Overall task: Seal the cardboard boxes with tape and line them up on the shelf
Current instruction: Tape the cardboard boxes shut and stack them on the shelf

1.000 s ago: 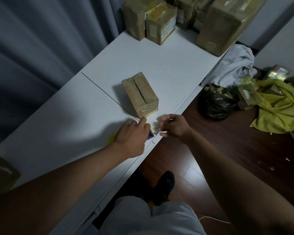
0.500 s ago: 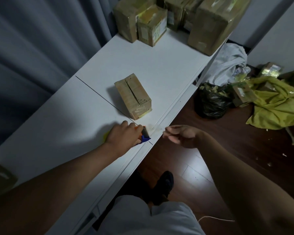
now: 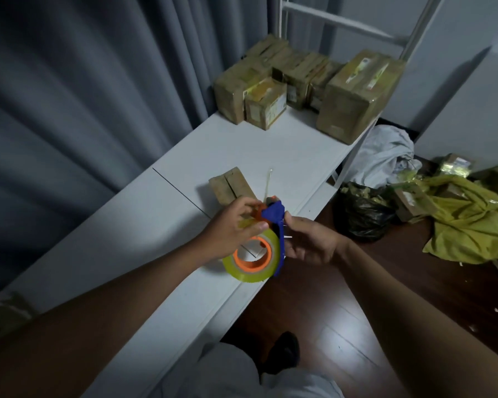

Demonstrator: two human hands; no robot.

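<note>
While partly hiding the cardboard box (image 3: 229, 183), 2 hands, left (image 3: 233, 227) and right (image 3: 311, 243), apparently gripping tape dispenser (image 3: 266, 239).

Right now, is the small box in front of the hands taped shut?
Cannot tell. The small box lies flaps down, a seam showing; the hands hide its near half.

A small brown cardboard box (image 3: 230, 185) lies on the white shelf (image 3: 161, 225), its top seam showing, partly hidden behind the tape dispenser (image 3: 263, 239). That blue dispenser carries a yellowish roll on an orange core and is held above the shelf's front edge. More taped boxes (image 3: 299, 93) are grouped at the shelf's far end.
</note>
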